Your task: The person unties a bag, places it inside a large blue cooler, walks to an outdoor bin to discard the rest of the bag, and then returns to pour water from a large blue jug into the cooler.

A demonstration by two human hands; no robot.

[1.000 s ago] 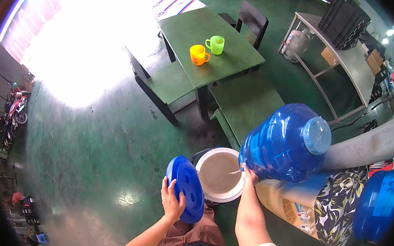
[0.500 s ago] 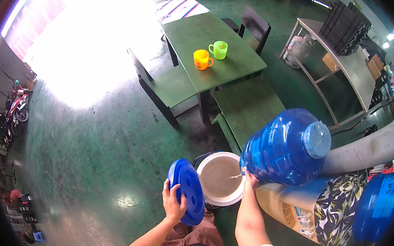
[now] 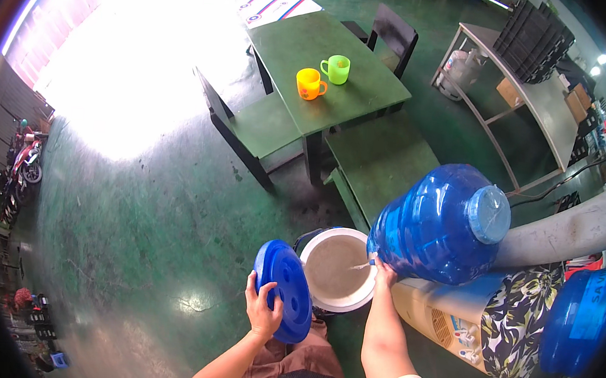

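My left hand grips a round blue lid by its edge and holds it tilted on its side. To its right stands a round container with a white rim, its mouth uncovered. My right hand is closed at the small tap low on a big blue water jug, partly hiding it. A thin stream of water runs from the tap into the container. The jug has a light blue cap on top.
A green table with an orange mug and a green mug stands ahead, chairs and a bench around it. At right are a water dispenser, another blue jug and a metal table.
The view has shifted slightly. Both hands keep their holds on the lid and the tap, and water still runs into the container.
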